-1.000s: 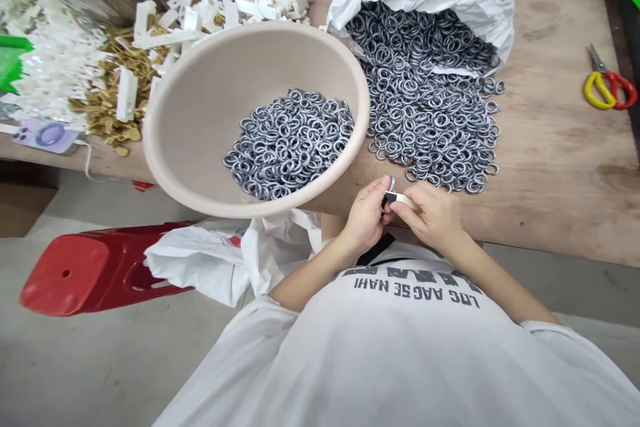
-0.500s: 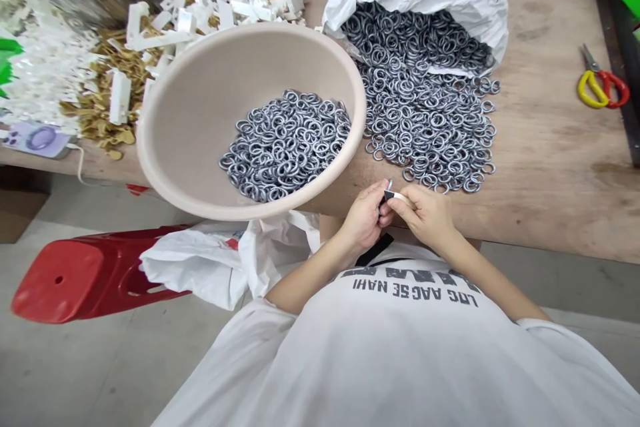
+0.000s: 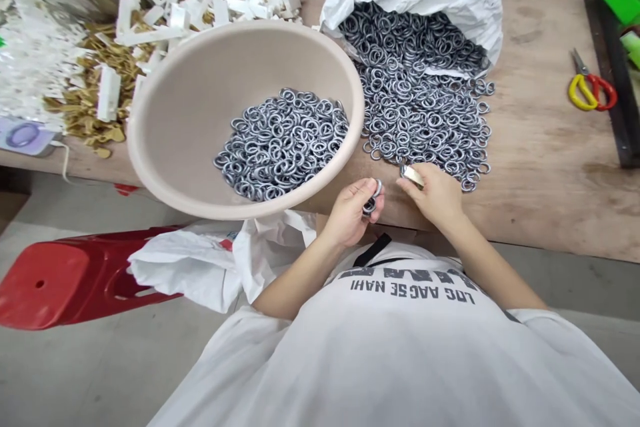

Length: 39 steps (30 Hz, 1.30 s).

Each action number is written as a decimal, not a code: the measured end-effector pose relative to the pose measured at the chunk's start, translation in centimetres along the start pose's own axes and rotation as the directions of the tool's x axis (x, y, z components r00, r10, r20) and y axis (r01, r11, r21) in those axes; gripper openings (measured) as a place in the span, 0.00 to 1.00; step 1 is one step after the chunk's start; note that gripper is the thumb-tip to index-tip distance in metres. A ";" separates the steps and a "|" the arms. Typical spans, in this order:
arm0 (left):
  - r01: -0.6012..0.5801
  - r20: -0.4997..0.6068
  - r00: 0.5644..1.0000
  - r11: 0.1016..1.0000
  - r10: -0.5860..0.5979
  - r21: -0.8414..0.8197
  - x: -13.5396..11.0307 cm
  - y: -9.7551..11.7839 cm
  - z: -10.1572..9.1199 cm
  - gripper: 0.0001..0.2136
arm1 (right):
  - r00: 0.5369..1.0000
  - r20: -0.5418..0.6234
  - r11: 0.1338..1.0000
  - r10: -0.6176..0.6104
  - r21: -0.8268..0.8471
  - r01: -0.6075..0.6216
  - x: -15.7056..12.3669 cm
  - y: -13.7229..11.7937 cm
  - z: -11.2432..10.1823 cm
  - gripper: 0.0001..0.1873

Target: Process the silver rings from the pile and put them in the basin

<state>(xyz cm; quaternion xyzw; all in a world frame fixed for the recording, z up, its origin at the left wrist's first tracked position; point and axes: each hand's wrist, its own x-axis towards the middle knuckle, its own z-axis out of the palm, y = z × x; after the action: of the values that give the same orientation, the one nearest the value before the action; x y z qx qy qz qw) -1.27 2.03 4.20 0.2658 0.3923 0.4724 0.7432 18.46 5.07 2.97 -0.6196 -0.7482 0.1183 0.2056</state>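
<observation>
Left fingers (image 3: 364,188) pinching grey rings (image 3: 370,205), right fingers (image 3: 411,191) gripping pale object (image 3: 413,177), forearms (image 3: 303,272) angled inward

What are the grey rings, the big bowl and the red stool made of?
The grey rings look like metal, or perhaps plastic with a metallic coat: they're shiny, with bright glints along their curves. The big bowl seems to be plastic: smooth, dull beige, with a thick rounded rim. The red stool is probably plastic too: one even colour, with a neat hole in its seat.
</observation>
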 end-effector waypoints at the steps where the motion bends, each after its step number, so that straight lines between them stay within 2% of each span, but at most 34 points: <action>1: -0.007 0.006 1.000 1.000 0.007 0.021 0.1 0.1 -0.1 0.15 | 1.000 0.028 0.998 -0.005 -0.060 0.006 0.0 -0.2 0.5 0.19; 4: 0.009 0.018 1.000 0.998 -0.010 0.061 0.3 0.2 -0.6 0.18 | 0.996 0.086 0.981 0.011 -0.192 0.006 0.0 -0.5 1.4 0.14; 6: 0.024 0.011 1.000 0.998 -0.024 0.055 0.3 0.0 -0.9 0.20 | 0.995 0.098 0.980 0.010 -0.201 0.010 0.2 -0.5 1.5 0.12; 8: 0.031 0.000 1.000 0.999 -0.031 0.028 0.4 -0.1 -1.2 0.18 | 0.996 0.084 0.992 0.005 -0.127 0.006 0.3 -0.2 1.3 0.11; 11: 0.036 -0.024 0.999 0.999 -0.036 -0.008 0.5 -0.3 -1.3 0.15 | 1.000 0.015 0.985 0.022 0.172 -0.024 0.6 0.1 0.9 0.09; 13: 0.028 -0.042 0.999 1.000 -0.028 0.006 0.7 -0.6 -0.9 0.17 | 0.998 0.022 0.888 0.067 0.454 -0.069 0.6 0.0 0.8 0.11; 16: -0.008 -0.056 0.998 0.998 0.011 0.056 0.9 -1.2 0.0 0.19 | 0.979 0.175 0.599 0.109 0.774 -0.205 0.2 -1.1 0.7 0.16; 18: -0.048 -0.055 0.997 0.995 0.053 0.083 1.1 -1.8 0.7 0.20 | 0.962 0.249 0.447 0.114 0.851 -0.274 -0.3 -2.2 0.6 0.18; 21: -0.118 -0.058 0.991 0.987 0.125 0.113 1.2 -2.4 1.3 0.20 | 0.957 0.265 0.363 0.116 0.886 -0.289 -1.3 -3.8 0.4 0.18; 25: -0.147 -0.079 0.984 0.982 0.157 0.121 1.3 -2.7 1.6 0.21 | 0.964 0.254 0.364 0.077 0.893 -0.264 -2.2 -4.6 0.5 0.16; 28: -0.120 -0.059 0.990 0.989 0.125 0.088 1.2 -2.8 1.7 0.22 | 0.966 0.251 0.352 0.065 0.900 -0.258 -2.4 -4.5 0.6 0.20; 30: -0.101 -0.026 0.994 0.992 0.104 0.080 1.1 -2.8 1.6 0.23 | 0.971 0.232 0.378 0.052 0.896 -0.234 -2.3 -4.3 0.7 0.18; 32: -0.087 0.011 0.996 0.992 0.086 0.089 1.0 -2.8 1.6 0.24 | 0.981 0.182 0.433 0.062 0.881 -0.190 -2.0 -4.0 0.6 0.12; 36: -0.032 0.051 0.998 0.999 0.030 0.034 0.9 -2.5 1.6 0.25 | 0.994 0.032 0.585 0.102 0.806 -0.086 -1.7 -3.4 0.0 0.12; 39: 0.014 0.021 1.000 0.998 -0.013 -0.065 1.0 -2.1 1.5 0.24 | 0.999 -0.029 0.739 -0.039 0.672 0.049 -2.1 -3.2 -0.6 0.13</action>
<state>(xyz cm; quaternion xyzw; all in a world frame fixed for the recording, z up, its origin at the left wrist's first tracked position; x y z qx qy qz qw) 1.27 2.08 3.08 0.2436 0.3707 0.4771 0.7587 16.23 2.33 4.59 -0.4866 -0.6682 0.3713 0.4228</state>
